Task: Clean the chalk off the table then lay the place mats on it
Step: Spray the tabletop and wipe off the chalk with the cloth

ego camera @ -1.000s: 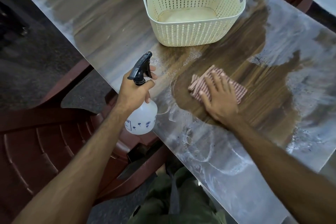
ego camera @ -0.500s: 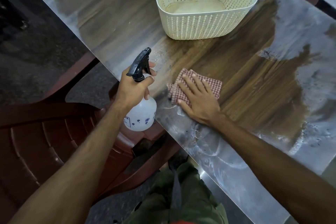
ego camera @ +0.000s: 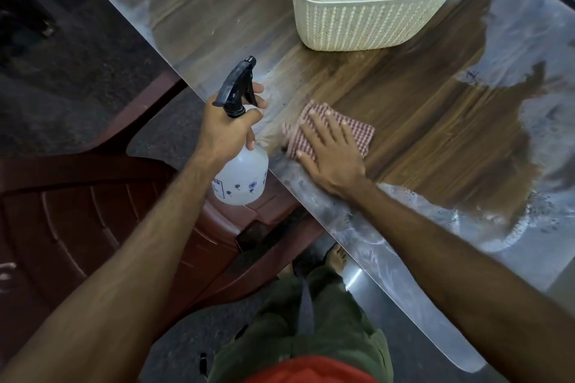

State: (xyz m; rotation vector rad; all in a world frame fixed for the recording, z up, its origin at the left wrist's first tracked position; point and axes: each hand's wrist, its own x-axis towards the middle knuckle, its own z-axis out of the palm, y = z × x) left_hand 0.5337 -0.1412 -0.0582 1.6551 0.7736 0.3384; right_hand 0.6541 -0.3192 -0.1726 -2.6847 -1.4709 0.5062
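Where wiped, the table (ego camera: 420, 121) shows wood; chalk (ego camera: 529, 40) clouds its edges.

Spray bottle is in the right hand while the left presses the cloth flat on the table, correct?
Hands are swapped. The head view shows the left hand gripping the spray bottle, while the right hand presses the cloth flat on the table.
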